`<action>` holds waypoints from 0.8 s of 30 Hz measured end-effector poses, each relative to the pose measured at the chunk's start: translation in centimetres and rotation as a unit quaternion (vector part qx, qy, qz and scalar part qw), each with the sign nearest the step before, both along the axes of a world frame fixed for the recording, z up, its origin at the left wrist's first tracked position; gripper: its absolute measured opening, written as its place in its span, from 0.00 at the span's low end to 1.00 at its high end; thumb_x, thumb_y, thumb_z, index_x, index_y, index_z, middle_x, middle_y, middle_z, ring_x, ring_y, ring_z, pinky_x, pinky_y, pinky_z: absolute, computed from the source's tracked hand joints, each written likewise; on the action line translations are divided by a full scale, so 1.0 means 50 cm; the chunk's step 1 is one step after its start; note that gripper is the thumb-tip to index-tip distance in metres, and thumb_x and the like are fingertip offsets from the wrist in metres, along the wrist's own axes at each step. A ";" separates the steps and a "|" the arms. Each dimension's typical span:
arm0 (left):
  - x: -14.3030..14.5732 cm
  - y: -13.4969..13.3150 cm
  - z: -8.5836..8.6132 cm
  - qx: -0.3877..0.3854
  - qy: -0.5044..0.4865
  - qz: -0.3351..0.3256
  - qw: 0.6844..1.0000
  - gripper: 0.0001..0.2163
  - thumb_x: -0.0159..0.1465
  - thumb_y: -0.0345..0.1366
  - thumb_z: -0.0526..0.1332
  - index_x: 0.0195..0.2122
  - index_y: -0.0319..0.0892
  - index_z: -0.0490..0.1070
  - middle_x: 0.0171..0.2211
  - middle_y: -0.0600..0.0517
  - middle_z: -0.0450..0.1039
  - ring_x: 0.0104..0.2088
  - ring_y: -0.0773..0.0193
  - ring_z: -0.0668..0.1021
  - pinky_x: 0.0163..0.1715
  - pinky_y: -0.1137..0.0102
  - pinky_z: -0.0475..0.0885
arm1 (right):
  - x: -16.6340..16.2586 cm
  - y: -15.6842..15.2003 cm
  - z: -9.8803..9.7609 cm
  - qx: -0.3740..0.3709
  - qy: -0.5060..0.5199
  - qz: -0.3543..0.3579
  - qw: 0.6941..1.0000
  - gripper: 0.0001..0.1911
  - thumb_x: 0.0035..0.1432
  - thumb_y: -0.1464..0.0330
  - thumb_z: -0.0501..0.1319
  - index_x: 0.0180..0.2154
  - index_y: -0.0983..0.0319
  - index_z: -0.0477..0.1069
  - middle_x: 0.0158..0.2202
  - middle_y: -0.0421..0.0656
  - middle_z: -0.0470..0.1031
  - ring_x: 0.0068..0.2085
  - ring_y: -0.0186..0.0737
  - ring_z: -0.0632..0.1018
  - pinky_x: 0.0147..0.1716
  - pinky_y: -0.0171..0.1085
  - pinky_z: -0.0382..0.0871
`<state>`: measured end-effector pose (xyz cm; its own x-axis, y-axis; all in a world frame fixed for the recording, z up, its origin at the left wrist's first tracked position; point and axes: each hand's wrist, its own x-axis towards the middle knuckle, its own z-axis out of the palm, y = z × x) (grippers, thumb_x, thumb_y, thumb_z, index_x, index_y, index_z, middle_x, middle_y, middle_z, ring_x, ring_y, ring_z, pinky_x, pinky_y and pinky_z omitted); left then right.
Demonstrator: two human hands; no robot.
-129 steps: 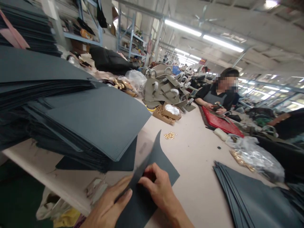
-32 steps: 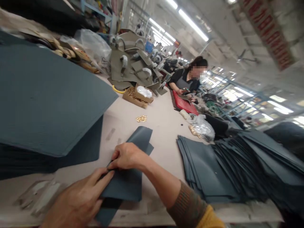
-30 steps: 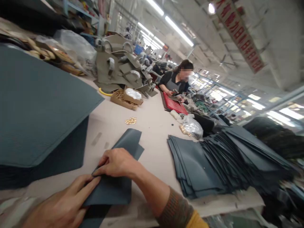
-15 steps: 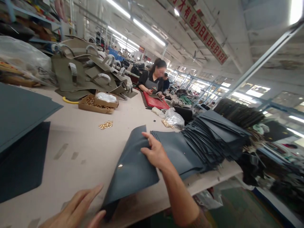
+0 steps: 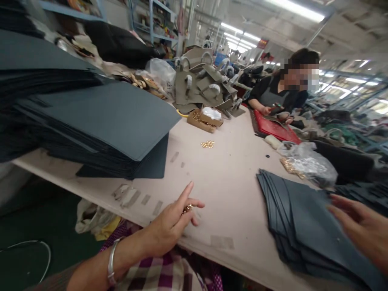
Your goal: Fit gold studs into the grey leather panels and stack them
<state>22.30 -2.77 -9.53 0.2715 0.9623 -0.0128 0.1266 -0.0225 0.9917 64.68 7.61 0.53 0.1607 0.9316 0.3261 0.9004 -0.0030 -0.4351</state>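
My left hand [image 5: 174, 220] rests on the front of the pale table [image 5: 230, 182], index finger stretched out and the other fingers pinched round a small gold metal piece [image 5: 187, 208]. A silver bangle sits on that wrist. My right hand [image 5: 363, 228] hovers, fingers spread and blurred, over the fanned stack of dark grey sheets [image 5: 303, 226] at the right; nothing is in it. A tall pile of the same dark grey sheets [image 5: 115, 117] fills the left side of the table.
Loose gold rivets [image 5: 207, 144] lie mid-table, with a cardboard box [image 5: 200, 120] of hardware behind them. Olive bag parts [image 5: 200, 85] are heaped at the back. A plastic bag [image 5: 309, 163] lies right. A co-worker [image 5: 273, 97] works over a red mat [image 5: 273, 128].
The folded grey sheet that both hands pressed has gone onto the right stack and my right hand has let it go. My left hand now pinches a gold piece. The view swung back left.
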 end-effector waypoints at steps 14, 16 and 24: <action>-0.051 -0.018 -0.007 0.034 0.055 0.052 0.997 0.33 0.67 0.30 0.47 0.69 0.39 0.29 0.48 0.43 0.73 0.48 0.58 0.75 0.53 0.58 0.67 | -0.584 -0.121 -0.145 -0.082 0.209 0.475 0.851 0.13 0.60 0.75 0.59 0.44 0.59 0.76 0.40 0.41 0.81 0.36 0.35 0.80 0.39 0.32 0.76; -0.063 -0.021 -0.008 0.022 0.067 0.064 0.995 0.33 0.66 0.30 0.47 0.69 0.38 0.30 0.44 0.43 0.74 0.46 0.56 0.75 0.51 0.57 0.69 | -0.595 -0.117 -0.152 -0.082 0.202 0.472 0.854 0.12 0.59 0.74 0.59 0.43 0.59 0.77 0.38 0.41 0.82 0.34 0.35 0.81 0.37 0.33 0.76; -0.095 -0.029 -0.007 0.018 0.078 0.055 0.995 0.33 0.65 0.28 0.46 0.69 0.36 0.29 0.43 0.41 0.75 0.50 0.53 0.75 0.52 0.57 0.69 | -0.634 -0.106 -0.158 -0.131 0.180 0.471 0.853 0.12 0.57 0.74 0.59 0.41 0.60 0.79 0.35 0.41 0.82 0.31 0.36 0.81 0.35 0.33 0.77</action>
<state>17.56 -4.22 -9.90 0.1615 0.9868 -0.0117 0.2823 -0.0348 0.9587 32.99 2.28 -7.38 -0.6546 0.7356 0.1745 0.3647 0.5094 -0.7794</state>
